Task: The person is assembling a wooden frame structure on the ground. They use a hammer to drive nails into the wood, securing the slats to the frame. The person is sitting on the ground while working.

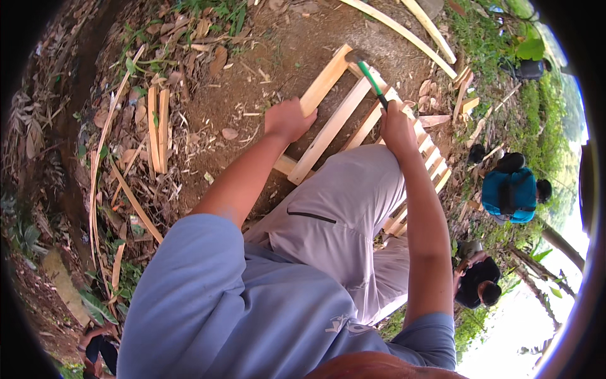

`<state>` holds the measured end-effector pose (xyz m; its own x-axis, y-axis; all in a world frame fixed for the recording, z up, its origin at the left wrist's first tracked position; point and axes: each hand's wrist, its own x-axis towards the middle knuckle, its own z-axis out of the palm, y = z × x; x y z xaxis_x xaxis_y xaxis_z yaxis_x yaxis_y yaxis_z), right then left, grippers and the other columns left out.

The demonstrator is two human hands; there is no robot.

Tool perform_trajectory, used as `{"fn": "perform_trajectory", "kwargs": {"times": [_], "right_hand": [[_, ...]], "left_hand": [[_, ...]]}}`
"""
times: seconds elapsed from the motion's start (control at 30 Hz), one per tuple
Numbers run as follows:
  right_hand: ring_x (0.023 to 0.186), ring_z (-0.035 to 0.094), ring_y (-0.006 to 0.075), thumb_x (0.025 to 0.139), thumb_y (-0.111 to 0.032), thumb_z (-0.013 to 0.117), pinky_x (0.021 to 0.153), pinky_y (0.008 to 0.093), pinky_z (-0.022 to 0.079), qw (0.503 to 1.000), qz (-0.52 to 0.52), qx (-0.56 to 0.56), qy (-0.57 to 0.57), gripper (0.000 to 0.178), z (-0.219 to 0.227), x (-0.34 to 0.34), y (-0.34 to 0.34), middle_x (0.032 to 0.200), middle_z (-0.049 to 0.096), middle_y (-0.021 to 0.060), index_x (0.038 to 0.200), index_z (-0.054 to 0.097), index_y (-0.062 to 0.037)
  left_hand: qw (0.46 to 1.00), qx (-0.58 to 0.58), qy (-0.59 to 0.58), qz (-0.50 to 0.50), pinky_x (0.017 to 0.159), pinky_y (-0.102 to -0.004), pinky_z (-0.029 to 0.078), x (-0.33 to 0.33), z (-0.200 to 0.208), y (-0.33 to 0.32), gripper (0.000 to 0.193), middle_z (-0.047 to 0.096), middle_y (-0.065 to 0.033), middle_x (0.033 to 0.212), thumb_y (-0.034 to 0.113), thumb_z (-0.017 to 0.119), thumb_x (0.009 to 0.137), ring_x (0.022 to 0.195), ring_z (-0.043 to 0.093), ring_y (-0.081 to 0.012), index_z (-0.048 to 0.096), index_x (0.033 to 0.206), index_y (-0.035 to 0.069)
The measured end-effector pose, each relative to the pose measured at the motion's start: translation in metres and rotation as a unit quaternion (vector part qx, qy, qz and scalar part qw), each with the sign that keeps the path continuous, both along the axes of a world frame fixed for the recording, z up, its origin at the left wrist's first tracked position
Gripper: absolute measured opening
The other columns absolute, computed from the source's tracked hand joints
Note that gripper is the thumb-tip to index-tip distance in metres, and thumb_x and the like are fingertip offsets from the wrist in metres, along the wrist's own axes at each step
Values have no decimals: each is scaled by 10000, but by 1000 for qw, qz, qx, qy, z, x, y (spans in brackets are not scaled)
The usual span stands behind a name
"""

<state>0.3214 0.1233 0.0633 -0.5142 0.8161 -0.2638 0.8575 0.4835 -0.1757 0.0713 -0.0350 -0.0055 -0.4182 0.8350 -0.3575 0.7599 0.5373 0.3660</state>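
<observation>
My left hand (290,120) is wrapped round a pale wooden slat (326,77) that slants up and away to the right. In my right hand (398,126) is a hammer (372,78) with a green and black handle. Its dark head lies close to the slat's far end; whether the two touch I cannot tell. Beneath is a wooden frame (334,127) of several slats fixed across long side pieces. My bent leg (360,183) in light trousers covers part of this frame.
Loose wooden strips (158,129) lie among dry leaves on the left. Long pale strips (404,31) lie beyond the frame. A person with a teal backpack (509,192) and another person in dark clothes (478,281) are at the right. Someone else (100,350) is partly visible at lower left.
</observation>
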Motion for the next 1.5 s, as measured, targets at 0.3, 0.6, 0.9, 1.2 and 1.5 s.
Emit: {"fn": "perform_trajectory", "kwargs": {"times": [0.3, 0.6, 0.9, 1.2, 1.5], "right_hand": [[736, 710, 527, 1114, -203, 569, 595, 606, 533, 943, -28, 149, 295, 186, 72, -42, -5, 784, 695, 280, 1094, 499, -32], [673, 682, 517, 1106, -199, 589, 540, 572, 501, 956, -50, 81, 279, 182, 55, -25, 0, 733, 660, 238, 1084, 504, -39], [827, 714, 546, 1122, -231, 553, 673, 624, 563, 998, 60, -4, 25, 211, -8, 7, 3, 911, 730, 295, 1147, 498, -29], [784, 714, 518, 1118, -232, 562, 650, 612, 541, 973, -10, 46, 225, 205, 29, -20, -2, 858, 711, 279, 1125, 495, -39], [697, 702, 502, 1110, -232, 598, 553, 583, 519, 955, 7, 53, 290, 196, 66, -42, 4, 744, 671, 261, 1116, 522, -52]], "left_hand": [[1000, -12, -22, 11, 830, -497, 609, -5, 2, -4, 637, 785, -213, 983, 639, 640, 974, 952, 777, -384, 715, 1068, 13], [999, -27, -20, 5, 824, -501, 605, 1, 1, -9, 652, 787, -212, 975, 648, 640, 972, 942, 776, -389, 712, 1083, 9], [1000, -15, 3, -7, 833, -489, 613, -2, 3, 6, 639, 789, -197, 1002, 655, 627, 979, 965, 779, -377, 711, 1075, 29], [1000, -19, -6, -4, 811, -497, 610, -1, 2, -1, 655, 785, -208, 959, 660, 617, 985, 935, 779, -389, 703, 1093, 20], [999, -36, -19, 1, 851, -482, 619, -5, 3, -3, 640, 789, -191, 1022, 650, 619, 983, 978, 782, -367, 705, 1104, 27]]}}
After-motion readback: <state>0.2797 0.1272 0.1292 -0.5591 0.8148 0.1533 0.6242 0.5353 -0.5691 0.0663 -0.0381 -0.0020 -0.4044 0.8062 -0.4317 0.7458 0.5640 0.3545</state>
